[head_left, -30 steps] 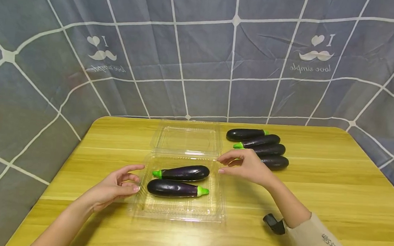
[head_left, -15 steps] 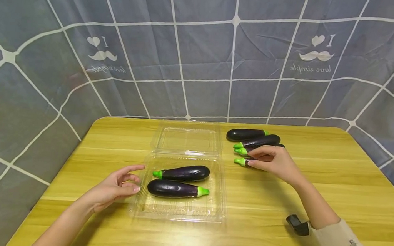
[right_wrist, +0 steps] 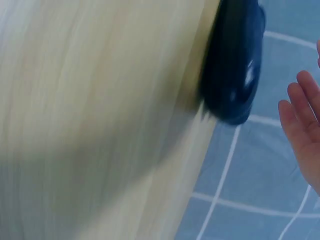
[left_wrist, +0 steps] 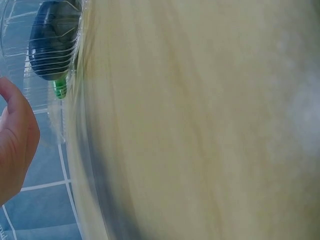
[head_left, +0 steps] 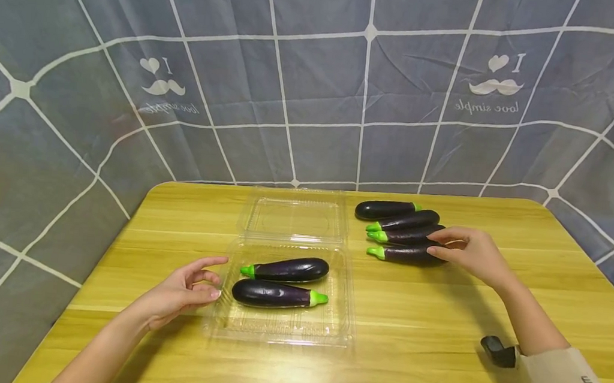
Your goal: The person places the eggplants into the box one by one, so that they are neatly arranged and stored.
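Between the container (head_left: 331,323) and bunched eggplants (head_left: 409,235) runs only a narrow gap.

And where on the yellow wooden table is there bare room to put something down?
The table is bare in front of the clear plastic box, left of its open lid, and right of the right hand. Crowded: right of the lid, where four long dark purple eggplants lie close together.

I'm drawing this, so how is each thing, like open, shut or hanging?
Clear box, open, partly filled
Box lid, folded back
Two boxed eggplants, lying, stems opposite ways
Four table eggplants, lying close together
Left hand, fingers loose, beside the box
Right hand, fingers loose, not gripping
Cloth, hanging, creased
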`<control>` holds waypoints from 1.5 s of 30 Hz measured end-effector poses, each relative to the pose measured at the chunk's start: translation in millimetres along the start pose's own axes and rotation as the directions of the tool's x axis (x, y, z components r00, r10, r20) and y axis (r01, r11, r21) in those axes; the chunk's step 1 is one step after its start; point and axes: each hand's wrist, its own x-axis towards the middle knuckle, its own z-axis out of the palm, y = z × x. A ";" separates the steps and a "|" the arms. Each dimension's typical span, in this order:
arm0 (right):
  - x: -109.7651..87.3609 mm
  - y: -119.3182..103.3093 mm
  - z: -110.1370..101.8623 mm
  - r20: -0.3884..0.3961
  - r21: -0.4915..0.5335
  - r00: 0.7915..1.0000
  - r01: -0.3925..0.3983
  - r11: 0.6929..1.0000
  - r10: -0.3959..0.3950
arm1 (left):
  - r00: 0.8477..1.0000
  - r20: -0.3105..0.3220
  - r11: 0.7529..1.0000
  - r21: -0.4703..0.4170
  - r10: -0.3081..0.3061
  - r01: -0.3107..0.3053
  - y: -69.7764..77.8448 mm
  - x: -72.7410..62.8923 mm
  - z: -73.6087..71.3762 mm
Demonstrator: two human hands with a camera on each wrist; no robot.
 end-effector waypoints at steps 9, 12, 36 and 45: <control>3.9 26.2 -11.3 -0.045 -0.034 0.999 -0.021 0.999 0.020 | 1.000 0.004 1.000 0.000 0.001 -0.001 -0.4 -0.5 -1.5; 5.6 32.1 -11.0 -0.050 -0.025 0.998 -0.039 0.999 0.038 | 1.000 0.008 1.000 -0.004 0.006 -0.006 -0.5 -0.3 -1.7; 9.3 46.0 -10.7 0.064 -0.033 0.992 -0.104 0.994 0.106 | 1.000 0.011 1.000 0.001 0.010 -0.010 0.6 0.8 -1.0; 7.7 46.6 -14.6 0.147 -0.036 0.983 -0.103 0.994 0.107 | 1.000 0.006 1.000 0.007 0.001 -0.001 3.5 0.1 -1.0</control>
